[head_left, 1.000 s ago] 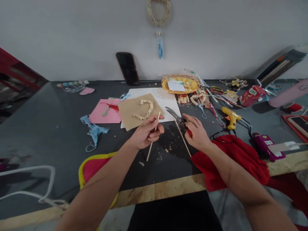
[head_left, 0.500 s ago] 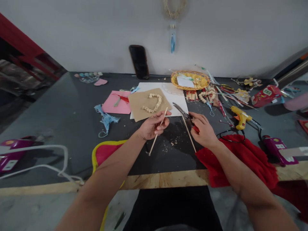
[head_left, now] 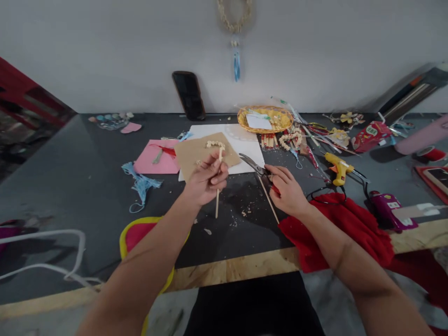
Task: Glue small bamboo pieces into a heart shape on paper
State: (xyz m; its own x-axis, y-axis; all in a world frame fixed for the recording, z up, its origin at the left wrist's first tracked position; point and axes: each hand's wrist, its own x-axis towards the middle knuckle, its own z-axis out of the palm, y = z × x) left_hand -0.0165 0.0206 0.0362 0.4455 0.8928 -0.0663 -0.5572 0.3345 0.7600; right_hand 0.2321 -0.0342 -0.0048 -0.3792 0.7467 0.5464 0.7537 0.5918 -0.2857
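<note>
Pinching a pale stick (head_left: 217, 201), the left hand (head_left: 207, 183) holds it nearly upright at the near side of the brown sheet (head_left: 191, 151). Right of the brown sheet, the right hand (head_left: 287, 191) grips the scissors (head_left: 258, 168) by their handles, blades pointing toward the sheet. A second stick (head_left: 269, 199) lies to the sheet's near right, and a yellow glue gun (head_left: 339, 169) rests farther right of it.

My dark table (head_left: 87, 172) carries blue tassels (head_left: 142, 183) at left, a yellow basket (head_left: 241, 123) far, a red cloth (head_left: 345, 235) near right. The crumbs (head_left: 245, 213) near me may be wood.
</note>
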